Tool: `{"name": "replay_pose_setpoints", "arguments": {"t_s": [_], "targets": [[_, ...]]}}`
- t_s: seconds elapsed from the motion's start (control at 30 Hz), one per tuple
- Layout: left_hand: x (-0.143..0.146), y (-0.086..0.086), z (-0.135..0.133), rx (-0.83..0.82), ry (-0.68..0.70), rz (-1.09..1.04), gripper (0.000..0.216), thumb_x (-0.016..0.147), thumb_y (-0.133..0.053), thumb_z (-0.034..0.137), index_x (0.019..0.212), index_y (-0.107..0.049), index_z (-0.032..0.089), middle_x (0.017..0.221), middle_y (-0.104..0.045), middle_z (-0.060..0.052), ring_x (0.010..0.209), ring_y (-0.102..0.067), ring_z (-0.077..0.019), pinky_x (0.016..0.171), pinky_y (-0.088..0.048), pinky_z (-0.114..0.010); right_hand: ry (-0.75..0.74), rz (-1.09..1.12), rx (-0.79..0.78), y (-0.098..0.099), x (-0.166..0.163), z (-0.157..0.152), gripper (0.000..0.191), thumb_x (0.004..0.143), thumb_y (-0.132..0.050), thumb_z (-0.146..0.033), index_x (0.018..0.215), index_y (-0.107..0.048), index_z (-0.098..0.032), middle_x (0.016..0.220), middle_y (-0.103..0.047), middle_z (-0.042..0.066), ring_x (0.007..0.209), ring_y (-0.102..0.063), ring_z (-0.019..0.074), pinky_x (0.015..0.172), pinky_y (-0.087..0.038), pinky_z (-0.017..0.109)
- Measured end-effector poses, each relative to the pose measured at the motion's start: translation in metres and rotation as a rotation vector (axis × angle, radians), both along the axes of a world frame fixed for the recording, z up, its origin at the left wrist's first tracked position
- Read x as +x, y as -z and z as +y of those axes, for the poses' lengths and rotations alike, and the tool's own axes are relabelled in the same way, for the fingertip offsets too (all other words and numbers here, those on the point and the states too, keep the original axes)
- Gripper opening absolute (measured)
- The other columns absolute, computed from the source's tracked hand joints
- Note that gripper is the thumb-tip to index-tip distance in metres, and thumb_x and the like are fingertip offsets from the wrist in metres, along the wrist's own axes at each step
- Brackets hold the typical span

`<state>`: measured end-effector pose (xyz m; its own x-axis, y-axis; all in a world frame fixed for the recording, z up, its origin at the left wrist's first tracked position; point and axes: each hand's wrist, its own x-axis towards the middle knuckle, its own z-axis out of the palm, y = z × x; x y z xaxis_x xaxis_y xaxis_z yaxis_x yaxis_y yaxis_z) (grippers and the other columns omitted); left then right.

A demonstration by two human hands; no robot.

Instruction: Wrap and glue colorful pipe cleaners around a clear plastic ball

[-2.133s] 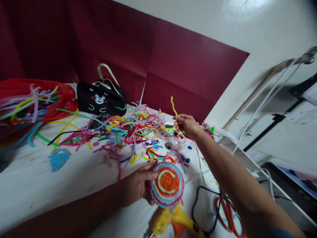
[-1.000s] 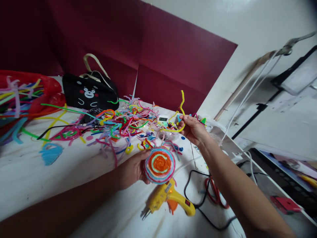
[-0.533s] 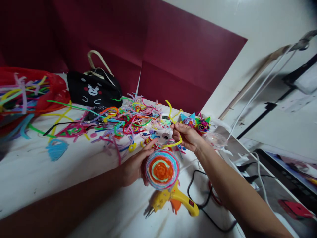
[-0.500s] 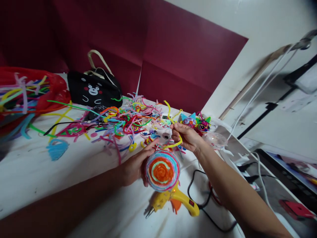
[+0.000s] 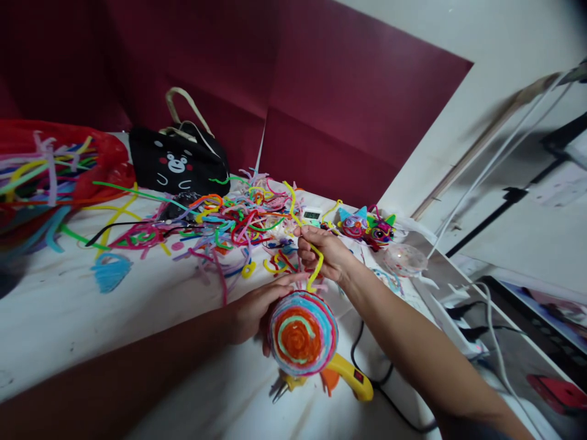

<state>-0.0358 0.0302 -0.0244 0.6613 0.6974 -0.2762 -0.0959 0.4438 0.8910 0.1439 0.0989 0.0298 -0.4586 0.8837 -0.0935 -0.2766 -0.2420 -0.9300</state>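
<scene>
My left hand grips a round ball wound with orange, teal, blue and pink pipe cleaners, held just above the white table. My right hand is closed on a yellow pipe cleaner. Its lower end hangs to the ball's top edge, and its upper end curls up past my fingers. A yellow glue gun lies right under the ball.
A tangle of coloured pipe cleaners covers the table's middle. A black bear-face bag and a red bag of pipe cleaners sit at the back left. Two pipe-cleaner cat heads, a small timer and a clear dome stand right. Cables trail off the edge.
My right hand picked the yellow pipe cleaner from the far pile and brought it back and down to the ball's top. The left hand kept holding the ball.
</scene>
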Motion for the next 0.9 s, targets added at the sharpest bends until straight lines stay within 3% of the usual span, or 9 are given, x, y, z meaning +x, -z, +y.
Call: {"name": "replay_pose_setpoints", "arguments": {"t_s": [0.2, 0.37, 0.5, 0.6, 0.77, 0.9], "targets": [[0.0, -0.005, -0.003, 0.036, -0.026, 0.012, 0.054, 0.093, -0.045, 0.033, 0.147, -0.041, 0.03, 0.124, -0.063, -0.01, 0.055, -0.067, -0.0159, 0.023, -0.04, -0.018, 0.076, -0.011, -0.046, -0.005, -0.026, 0.0, 0.026, 0.097, -0.06, -0.033, 0.115, -0.061, -0.015, 0.104, -0.066, 0.005, 0.08, -0.066, 0.0149, 0.067, -0.058, 0.031], [0.001, -0.007, -0.004, 0.078, -0.023, -0.05, 0.045, 0.089, -0.052, 0.031, 0.132, -0.059, 0.02, 0.118, -0.069, -0.011, 0.063, -0.069, -0.018, 0.032, -0.044, -0.019, 0.194, 0.006, -0.034, -0.014, -0.049, 0.002, 0.028, 0.096, -0.061, -0.034, 0.117, -0.061, -0.015, 0.109, -0.066, 0.006, 0.086, -0.067, 0.0169, 0.072, -0.059, 0.034], [0.0, -0.002, -0.001, 0.089, -0.064, -0.137, 0.041, 0.088, -0.056, 0.031, 0.126, -0.064, 0.019, 0.112, -0.073, -0.009, 0.073, -0.069, -0.0188, 0.052, -0.052, -0.022, 0.389, 0.083, 0.071, -0.028, -0.058, 0.01, 0.014, 0.1, -0.053, -0.026, 0.096, -0.061, -0.016, 0.071, -0.06, -0.004, 0.051, -0.054, 0.0072, 0.047, -0.046, 0.019], [-0.003, 0.002, 0.001, 0.073, -0.048, -0.195, 0.044, 0.089, -0.057, 0.036, 0.131, -0.062, 0.021, 0.118, -0.071, -0.009, 0.081, -0.07, -0.0208, 0.06, -0.054, -0.025, 0.566, 0.148, 0.17, -0.04, -0.055, 0.018, 0.023, 0.102, -0.04, -0.018, 0.084, -0.054, -0.02, 0.051, -0.048, -0.01, 0.037, -0.043, 0.0059, 0.038, -0.035, 0.015], [-0.006, -0.002, 0.0, 0.027, -0.038, -0.152, 0.047, 0.09, -0.056, 0.038, 0.135, -0.059, 0.024, 0.12, -0.071, -0.008, 0.077, -0.071, -0.0201, 0.043, -0.046, -0.019, 0.749, 0.206, 0.239, -0.054, -0.03, 0.026, 0.023, 0.102, -0.037, -0.02, 0.083, -0.05, -0.022, 0.05, -0.049, -0.011, 0.038, -0.046, 0.0057, 0.038, -0.035, 0.014], [-0.005, -0.003, -0.001, 0.019, -0.055, -0.118, 0.047, 0.09, -0.056, 0.039, 0.134, -0.059, 0.023, 0.112, -0.073, -0.008, 0.067, -0.069, -0.0181, 0.034, -0.038, -0.018, 0.743, 0.186, 0.211, -0.051, -0.008, 0.018, 0.022, 0.1, -0.038, -0.017, 0.082, -0.05, -0.021, 0.048, -0.05, -0.01, 0.037, -0.045, 0.0058, 0.036, -0.033, 0.013]]}}
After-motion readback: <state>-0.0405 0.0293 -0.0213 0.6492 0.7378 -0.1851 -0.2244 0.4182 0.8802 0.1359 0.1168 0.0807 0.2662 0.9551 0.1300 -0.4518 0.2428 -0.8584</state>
